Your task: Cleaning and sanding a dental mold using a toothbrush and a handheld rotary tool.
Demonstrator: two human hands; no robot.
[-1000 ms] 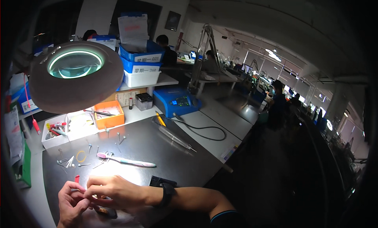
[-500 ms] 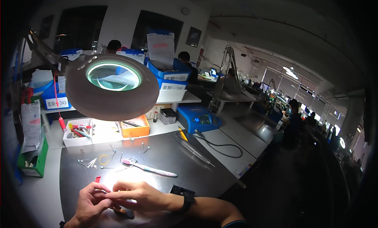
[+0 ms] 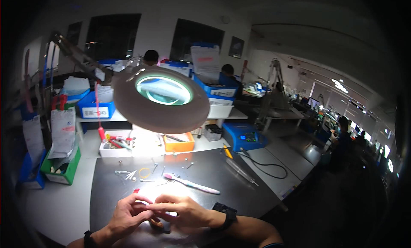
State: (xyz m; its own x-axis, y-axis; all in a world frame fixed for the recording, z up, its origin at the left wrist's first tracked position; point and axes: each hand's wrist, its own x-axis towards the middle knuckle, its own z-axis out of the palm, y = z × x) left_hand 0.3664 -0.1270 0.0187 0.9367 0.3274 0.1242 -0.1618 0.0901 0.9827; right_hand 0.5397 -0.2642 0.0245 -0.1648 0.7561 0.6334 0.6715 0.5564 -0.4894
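My left hand and my right hand meet fingertip to fingertip low over the dark work mat. Both have their fingers bent and pinched together; whatever they hold is small and hidden by glare and the fingers. Just under them shows a brownish object whose kind I cannot make out. A small red piece sticks up behind my left fingers. Beyond the hands lies a toothbrush with pink bristles, beside several small metal burs and a yellow rubber band.
A round lit magnifier lamp hangs over the bench. Behind stand a white box of tools, an orange box and a blue control unit. A pen-shaped handpiece lies right. A green bin stands left.
The whole scene has shifted right and slightly down as my head turned left. My hands stay together, with the fingers slightly rearranged.
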